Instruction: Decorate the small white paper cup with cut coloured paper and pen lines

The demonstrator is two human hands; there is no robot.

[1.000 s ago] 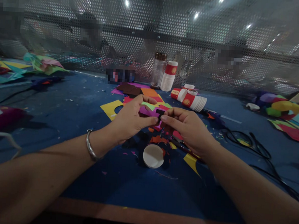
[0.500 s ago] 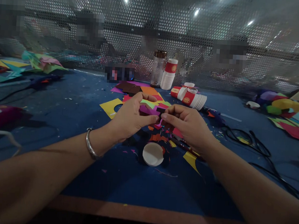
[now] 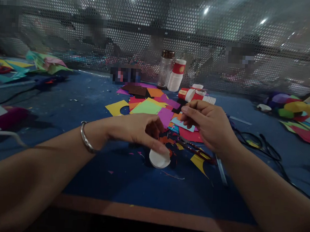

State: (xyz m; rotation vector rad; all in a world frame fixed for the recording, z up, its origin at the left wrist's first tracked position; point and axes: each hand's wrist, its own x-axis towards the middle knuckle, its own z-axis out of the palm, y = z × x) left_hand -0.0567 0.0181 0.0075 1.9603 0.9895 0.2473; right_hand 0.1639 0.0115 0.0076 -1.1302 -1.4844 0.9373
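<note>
My left hand (image 3: pixel 139 131) reaches down and to the right, fingers pressed together, its tips on the rim of a dark-wrapped paper cup (image 3: pixel 159 159) that shows a round white end. My right hand (image 3: pixel 209 125) hovers above the coloured paper sheets (image 3: pixel 150 107), fingers curled in a pinch. What it pinches is too small to make out. A silver bangle (image 3: pixel 86 142) circles my left wrist. Paper scraps lie around the cup.
A clear bottle (image 3: pixel 165 69) and a stack of red-and-white cups (image 3: pixel 176 77) stand at the back, with more cups lying on their sides (image 3: pixel 195 95). Dark red scissors (image 3: pixel 195 149) and black cables (image 3: pixel 260 147) lie to the right. A glue gun (image 3: pixel 2 119) lies at left. A perforated screen (image 3: pixel 71 27) closes the back.
My hands have parted. The left dropped from the small black piece to the cup. The right lifted up and to the right, still pinched.
</note>
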